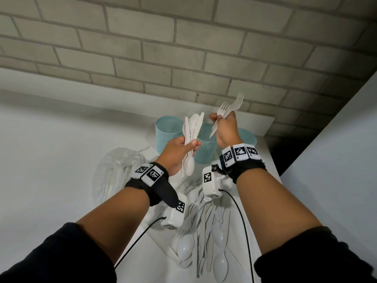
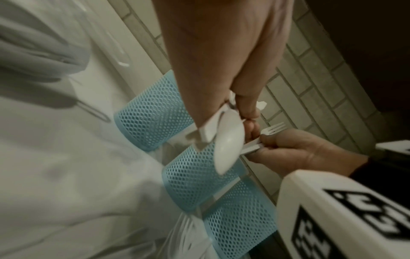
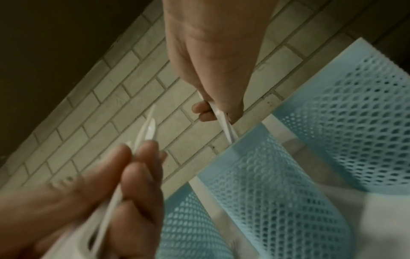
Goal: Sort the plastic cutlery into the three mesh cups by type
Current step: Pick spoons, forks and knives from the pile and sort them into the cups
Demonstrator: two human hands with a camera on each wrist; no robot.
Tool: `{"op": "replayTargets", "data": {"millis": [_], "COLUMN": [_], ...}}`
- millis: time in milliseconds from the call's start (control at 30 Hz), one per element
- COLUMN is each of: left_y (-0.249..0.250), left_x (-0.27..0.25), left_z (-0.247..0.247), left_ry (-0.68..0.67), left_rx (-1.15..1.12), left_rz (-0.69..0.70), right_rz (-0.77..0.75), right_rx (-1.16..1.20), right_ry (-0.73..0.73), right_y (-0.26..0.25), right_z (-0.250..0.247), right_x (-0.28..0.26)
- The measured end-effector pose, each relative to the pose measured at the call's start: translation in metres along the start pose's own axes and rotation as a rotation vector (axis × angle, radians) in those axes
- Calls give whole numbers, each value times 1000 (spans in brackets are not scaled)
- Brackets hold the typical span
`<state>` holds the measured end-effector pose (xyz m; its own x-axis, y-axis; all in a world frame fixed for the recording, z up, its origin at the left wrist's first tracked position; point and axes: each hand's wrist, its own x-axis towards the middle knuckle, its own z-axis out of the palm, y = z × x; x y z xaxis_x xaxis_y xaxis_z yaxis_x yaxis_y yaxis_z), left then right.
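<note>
The brick wall (image 1: 183,48) of pale rectangular blocks with recessed joints stands behind the smooth white counter (image 1: 51,150). On the counter, a crumpled clear plastic bag (image 1: 116,170) lies left of a loose pile of white plastic cutlery (image 1: 204,231): spoons, knives and forks, overlapping. Three light-blue cylindrical mesh cups (image 2: 190,182), perforated walls with solid rims, stand in a row near the wall; in the head view no cutlery shows inside the left cup.

The left hand (image 1: 177,152) is clenched round a bundle of spoons and knives (image 1: 191,135), held upright above the middle cup. The right hand (image 1: 224,129), just beside it, grasps two forks (image 1: 230,107), tines up, handles pointing down toward the middle cup. Black wristbands carry square coded markers.
</note>
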<state>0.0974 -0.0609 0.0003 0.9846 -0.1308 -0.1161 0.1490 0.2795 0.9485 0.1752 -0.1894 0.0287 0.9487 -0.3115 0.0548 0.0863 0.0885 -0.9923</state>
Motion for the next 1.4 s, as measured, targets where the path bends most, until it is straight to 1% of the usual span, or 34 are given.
{"op": "replayTargets", "data": {"millis": [133, 267, 500, 633, 667, 700, 767, 800, 867, 933, 1000, 1067, 1100, 1167, 1300, 1400], "left_y": [-1, -1, -2, -2, -2, -2, -3, -3, -3, -3, -2, -2, -2, -3, -3, -2], "left_x": [0, -1, -3, -1, -1, 0, 1, 1, 1, 1, 1, 0, -1, -2, -6, -7], "left_z": [-3, -1, 1, 0, -1, -1, -2, -2, -2, 0, 0, 1, 1, 1, -2, -6], "left_ry": [18, 26, 16, 13, 13, 12, 6, 2, -6, -9, -16, -34, -42, -61, -88, -80], "left_rx": [-10, -38, -84, -133, -146, -156, -177, -185, -190, -194, -203, -212, -212, -214, -202, -189], "left_rz": [28, 25, 10, -1, -3, -4, -6, -8, -11, -12, -12, -15, -21, -41, -82, -88], "right_rz": [78, 79, 70, 93, 69, 7, -170, -236, -271, -225, -173, -111, -93, -76, -62, -61], "right_rx": [-49, -62, -152, -114, -104, -112, -120, -122, -151, -223, -345, -401, -403, -359, -161, -80], "right_ry": [-24, -25, -84, -94, -68, -27, 47, 52, -14, -141, -249, -308, -307, -251, -31, 48], "right_y": [9, 12, 9, 3, 1, -2, -8, -11, -17, -19, -20, -20, -19, -19, -23, -26], "right_z": [0, 0, -3, -7, -6, -6, -3, -2, 1, 1, -1, -4, -6, -10, -20, -29], "right_x": [0, -3, -9, -11, -12, -13, -15, -17, -22, -24, -25, -28, -29, -30, -27, -23]}}
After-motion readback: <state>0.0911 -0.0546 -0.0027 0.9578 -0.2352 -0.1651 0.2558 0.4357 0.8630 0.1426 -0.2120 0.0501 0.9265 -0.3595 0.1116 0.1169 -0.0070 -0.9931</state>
